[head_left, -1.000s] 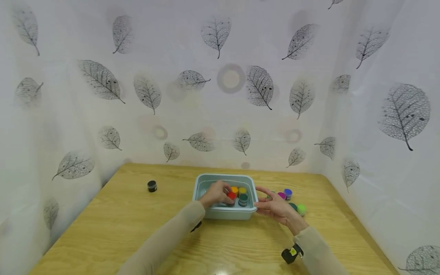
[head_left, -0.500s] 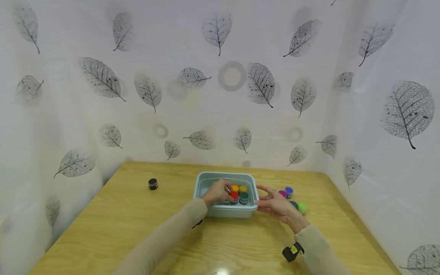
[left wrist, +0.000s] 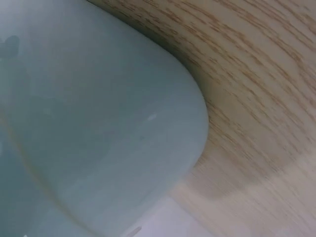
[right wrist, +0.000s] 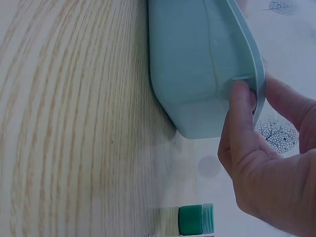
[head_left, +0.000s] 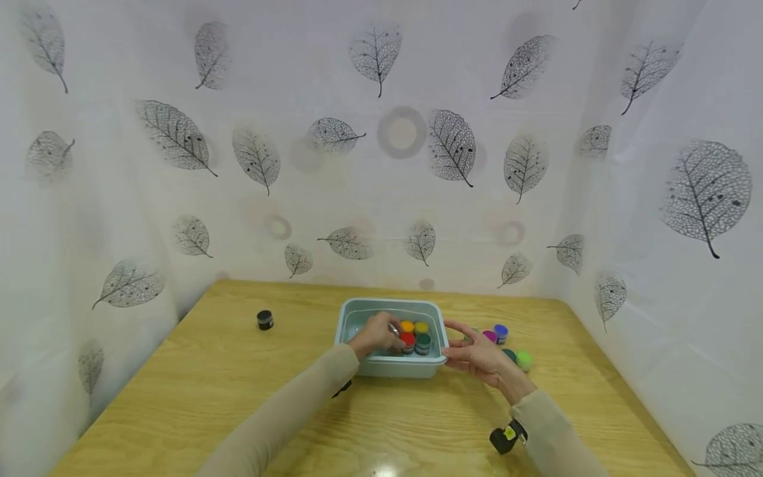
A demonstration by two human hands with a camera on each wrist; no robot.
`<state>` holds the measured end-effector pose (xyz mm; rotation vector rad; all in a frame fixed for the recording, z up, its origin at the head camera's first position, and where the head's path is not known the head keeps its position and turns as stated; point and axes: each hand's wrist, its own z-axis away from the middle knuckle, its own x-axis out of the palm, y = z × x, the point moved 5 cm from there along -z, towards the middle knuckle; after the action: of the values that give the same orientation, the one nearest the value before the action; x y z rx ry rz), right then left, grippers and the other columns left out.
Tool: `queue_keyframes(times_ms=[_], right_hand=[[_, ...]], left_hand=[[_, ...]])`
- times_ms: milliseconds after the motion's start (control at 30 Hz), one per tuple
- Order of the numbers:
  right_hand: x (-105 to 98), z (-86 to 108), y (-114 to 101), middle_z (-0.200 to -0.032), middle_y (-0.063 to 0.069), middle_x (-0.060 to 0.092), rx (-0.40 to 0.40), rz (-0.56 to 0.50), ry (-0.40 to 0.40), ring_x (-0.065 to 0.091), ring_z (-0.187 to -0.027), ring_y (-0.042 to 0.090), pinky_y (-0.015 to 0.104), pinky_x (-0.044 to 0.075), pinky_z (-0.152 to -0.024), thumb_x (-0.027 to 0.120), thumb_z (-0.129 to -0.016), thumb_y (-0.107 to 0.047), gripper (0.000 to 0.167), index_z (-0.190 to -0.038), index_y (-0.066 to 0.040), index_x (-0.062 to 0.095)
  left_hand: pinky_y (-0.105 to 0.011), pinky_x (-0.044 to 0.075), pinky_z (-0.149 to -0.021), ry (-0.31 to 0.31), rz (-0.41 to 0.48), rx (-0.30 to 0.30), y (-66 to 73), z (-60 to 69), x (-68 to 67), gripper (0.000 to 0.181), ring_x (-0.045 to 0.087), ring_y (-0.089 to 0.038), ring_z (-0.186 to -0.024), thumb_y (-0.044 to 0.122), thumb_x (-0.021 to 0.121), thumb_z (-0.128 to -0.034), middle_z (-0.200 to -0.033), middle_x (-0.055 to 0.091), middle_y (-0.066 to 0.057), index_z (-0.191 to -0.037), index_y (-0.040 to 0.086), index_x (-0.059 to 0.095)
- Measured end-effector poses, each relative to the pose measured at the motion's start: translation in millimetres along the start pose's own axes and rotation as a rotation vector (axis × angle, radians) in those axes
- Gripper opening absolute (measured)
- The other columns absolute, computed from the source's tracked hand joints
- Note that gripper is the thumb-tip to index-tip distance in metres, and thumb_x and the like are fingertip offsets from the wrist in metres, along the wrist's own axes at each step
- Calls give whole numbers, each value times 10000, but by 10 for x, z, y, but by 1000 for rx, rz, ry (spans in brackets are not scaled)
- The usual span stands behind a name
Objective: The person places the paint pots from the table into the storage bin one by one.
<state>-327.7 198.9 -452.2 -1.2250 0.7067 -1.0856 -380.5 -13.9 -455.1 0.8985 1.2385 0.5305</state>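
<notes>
A pale blue plastic bin (head_left: pixel 396 369) stands on the wooden table. My left hand (head_left: pixel 378 332) reaches into it over the left front side, its fingertips beside a small red-topped jar (head_left: pixel 408 341). Whether they grip this jar or only touch it is hard to see. A dark green jar (head_left: pixel 422 344), an orange-topped jar (head_left: pixel 407 327) and a yellow-topped jar (head_left: pixel 420 328) sit close by in the bin. My right hand (right wrist: pixel 269 163) pinches the bin's rim at its right end, thumb on one side and fingers under the lip. Only the bin's outer wall (left wrist: pixel 123 108) and table show in the left wrist view.
Right of the bin lie several loose jars, among them a magenta one (head_left: pixel 490 336), a blue-violet one (head_left: pixel 501 333) and a light green one (head_left: pixel 524 360). A black-lidded jar (head_left: pixel 265 320) stands alone at the left. A leaf-print curtain (head_left: pixel 334 199) surrounds the table.
The red-topped jar has shifted slightly right, closer to the dark green one, and more of it shows beside my left fingers. My right hand keeps its hold on the rim.
</notes>
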Motion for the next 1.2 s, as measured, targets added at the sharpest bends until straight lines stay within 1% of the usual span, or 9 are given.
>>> queue_keyframes(times_ms=[133,300,433,600,800,900,1033,1100,1200], right_hand=[[0,-4,-6,-1193,203,586,-3,7,2,678,-984,209,395,566,-946,654,-910,3,786,-1551,-77,207],[-4,-11,9,-1160,170,612,-12,3,-4,677,-995,211,386,569,-942,652,-912,4,786,-1552,-77,203],[-14,-15,15,-1161,169,609,-17,3,-1,676,-995,211,370,579,-923,655,-912,0,784,-1552,-81,210],[-12,-15,12,-1193,198,591,-13,3,-3,670,-1018,227,401,561,-955,653,-913,2,780,-1551,-80,212],[5,-12,17,-1227,232,579,-13,4,-8,672,-1022,236,416,554,-963,651,-911,6,785,-1553,-78,207],[9,-10,24,-1230,232,575,-12,6,-9,672,-1023,235,416,553,-965,653,-912,-1,786,-1554,-81,206],[3,-10,23,-1236,229,573,-9,10,-4,674,-1016,224,403,557,-958,658,-914,-13,786,-1555,-90,209],[0,-7,13,-1260,239,564,-8,14,-3,673,-1024,226,404,553,-963,658,-915,-17,789,-1557,-93,207],[-4,-1,-6,-1285,255,554,-7,15,0,674,-1025,225,403,554,-959,660,-913,-17,793,-1558,-91,203]], left_hand=[[-269,577,-629,6,41,1,18,2,-14,226,637,-172,-726,-26,795,-760,-864,679,-108,-960,-34,690],[-327,621,-632,-9,142,-16,39,13,-29,233,694,-237,-686,-59,754,-791,-850,683,-140,-1006,-69,666],[-376,625,-648,-20,177,14,61,24,-78,220,691,-269,-719,-10,737,-828,-875,700,-155,-1023,-76,660],[-436,620,-708,-70,226,47,71,45,-146,242,690,-313,-809,68,715,-868,-951,717,-176,-1063,-66,661],[-428,615,-749,-87,219,89,83,56,-271,249,688,-344,-880,156,693,-905,-1009,718,-185,-1085,-16,680],[-404,607,-759,-68,227,81,80,56,-360,260,677,-283,-845,211,684,-920,-1010,710,-173,-1085,11,683],[-283,562,-655,-7,265,72,41,40,-486,232,624,-155,-751,240,673,-931,-932,702,-109,-1044,39,692],[-231,515,-596,30,292,76,20,29,-542,209,605,-148,-725,228,666,-936,-894,701,-77,-1023,40,696],[-210,478,-562,68,321,91,-3,19,-606,245,579,-136,-702,212,655,-943,-877,700,-71,-1054,-4,687]])
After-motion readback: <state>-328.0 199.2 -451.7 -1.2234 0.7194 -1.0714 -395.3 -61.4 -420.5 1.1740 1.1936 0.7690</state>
